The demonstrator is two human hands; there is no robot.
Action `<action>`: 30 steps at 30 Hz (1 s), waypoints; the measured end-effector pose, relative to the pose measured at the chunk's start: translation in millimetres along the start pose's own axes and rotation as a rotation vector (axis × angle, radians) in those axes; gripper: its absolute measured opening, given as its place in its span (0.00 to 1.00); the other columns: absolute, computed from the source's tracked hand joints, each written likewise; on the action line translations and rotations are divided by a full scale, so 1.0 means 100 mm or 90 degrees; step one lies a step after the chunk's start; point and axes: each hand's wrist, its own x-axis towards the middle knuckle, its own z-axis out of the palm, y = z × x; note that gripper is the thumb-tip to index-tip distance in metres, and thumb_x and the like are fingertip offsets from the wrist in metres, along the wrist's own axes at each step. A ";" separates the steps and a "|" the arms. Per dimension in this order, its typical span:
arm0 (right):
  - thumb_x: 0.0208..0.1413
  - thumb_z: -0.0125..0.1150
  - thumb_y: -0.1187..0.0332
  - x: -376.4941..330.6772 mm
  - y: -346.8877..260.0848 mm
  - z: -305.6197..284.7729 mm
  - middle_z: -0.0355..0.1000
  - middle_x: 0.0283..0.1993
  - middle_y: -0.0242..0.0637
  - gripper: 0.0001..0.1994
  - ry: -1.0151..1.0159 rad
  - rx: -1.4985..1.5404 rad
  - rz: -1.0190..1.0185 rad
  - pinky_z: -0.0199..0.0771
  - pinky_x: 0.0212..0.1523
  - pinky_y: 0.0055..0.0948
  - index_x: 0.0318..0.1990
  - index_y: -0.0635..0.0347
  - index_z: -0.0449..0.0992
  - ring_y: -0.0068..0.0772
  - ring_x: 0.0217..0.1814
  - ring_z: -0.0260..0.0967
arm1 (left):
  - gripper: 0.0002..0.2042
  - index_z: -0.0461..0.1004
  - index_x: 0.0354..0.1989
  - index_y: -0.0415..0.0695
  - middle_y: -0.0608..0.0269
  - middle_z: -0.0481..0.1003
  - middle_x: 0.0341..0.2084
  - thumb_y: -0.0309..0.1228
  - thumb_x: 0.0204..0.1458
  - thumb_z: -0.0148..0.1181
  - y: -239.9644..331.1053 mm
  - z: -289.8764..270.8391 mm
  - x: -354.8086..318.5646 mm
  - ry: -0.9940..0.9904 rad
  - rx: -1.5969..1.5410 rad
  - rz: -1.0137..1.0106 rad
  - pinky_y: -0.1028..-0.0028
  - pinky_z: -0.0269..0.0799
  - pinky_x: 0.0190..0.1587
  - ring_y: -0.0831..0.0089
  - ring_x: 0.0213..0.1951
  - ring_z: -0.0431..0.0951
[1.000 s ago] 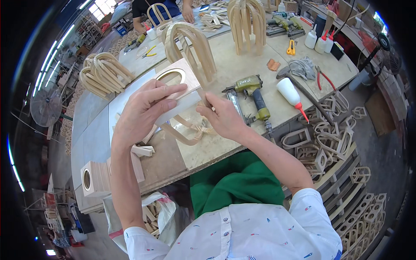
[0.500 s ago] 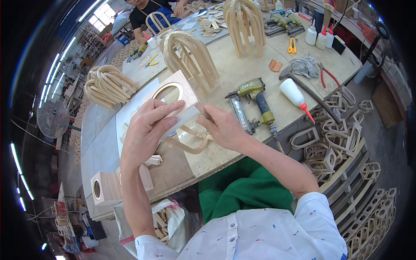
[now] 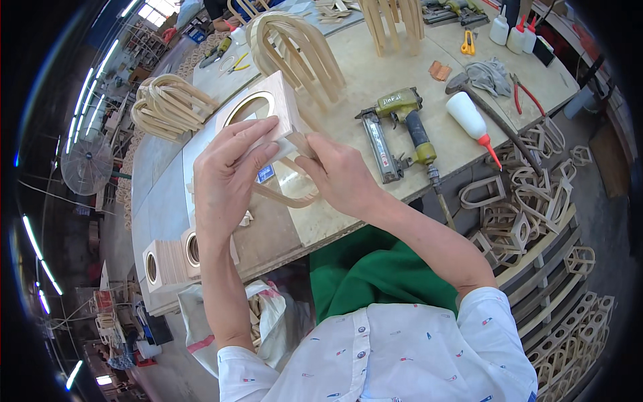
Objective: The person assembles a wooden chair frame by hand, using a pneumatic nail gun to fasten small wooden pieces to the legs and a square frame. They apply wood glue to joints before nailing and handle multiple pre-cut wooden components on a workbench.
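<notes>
Clearly, from the head view, you have the pale wooden block [image 3: 284, 107] raised above the near part of the workbench [image 3: 335, 221]. It is squared off and light in grain, with one broad face turned upward, tilted, and a large round hole through it, its rim a paler ring. The side toward you shows as a thick, smooth band. Below your hands is a bent wooden strip [image 3: 289, 199]; you cannot tell whether it touches the block.

Beyond the block, close to its far corner, stands a bundle of curved wooden frames [image 3: 295, 57]. To your right, a bare stretch of tabletop lies between your right hand and the green nail gun [image 3: 400, 124], with a white glue bottle [image 3: 467, 114] farther over. The bench's front edge runs beneath your forearms, just above the green cloth [image 3: 378, 275] at your lap. On the left, a stack of holed wooden blocks [image 3: 171, 268] sits near that edge.

Your left hand [image 3: 228, 167] is partly closed, gripping the block between fingers on the upper face and thumb lower down. Your right hand [image 3: 338, 171] is curled, pinching at the near right corner; its exact fingertip contact is hidden.
</notes>
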 end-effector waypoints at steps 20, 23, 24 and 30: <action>0.57 0.57 0.73 -0.03 -0.05 0.01 0.70 0.32 0.51 0.06 0.022 0.005 -0.011 0.69 0.33 0.46 0.36 0.67 0.67 0.57 0.35 0.70 | 0.14 0.78 0.47 0.37 0.59 0.77 0.44 0.21 0.51 0.62 0.02 0.09 -0.06 0.061 -0.025 -0.032 0.78 0.71 0.47 0.76 0.44 0.76; 0.56 0.57 0.73 -0.04 -0.05 -0.01 0.71 0.33 0.51 0.07 0.014 0.000 0.001 0.69 0.33 0.46 0.37 0.67 0.68 0.56 0.35 0.70 | 0.13 0.80 0.45 0.40 0.56 0.78 0.38 0.24 0.49 0.65 -0.04 0.14 -0.06 0.094 -0.024 0.017 0.74 0.73 0.41 0.70 0.38 0.79; 0.56 0.57 0.73 -0.04 -0.05 -0.01 0.71 0.33 0.51 0.07 0.009 0.000 0.005 0.69 0.34 0.46 0.37 0.67 0.68 0.56 0.36 0.70 | 0.13 0.79 0.45 0.39 0.57 0.78 0.40 0.22 0.50 0.64 -0.02 0.13 -0.06 0.085 -0.015 0.012 0.75 0.73 0.42 0.72 0.39 0.78; 0.56 0.57 0.73 -0.05 -0.05 -0.03 0.71 0.33 0.51 0.07 0.021 -0.002 -0.001 0.69 0.34 0.46 0.38 0.68 0.68 0.56 0.36 0.70 | 0.14 0.79 0.47 0.38 0.58 0.77 0.43 0.20 0.51 0.62 0.00 0.16 -0.07 0.070 0.045 0.024 0.76 0.73 0.46 0.75 0.43 0.76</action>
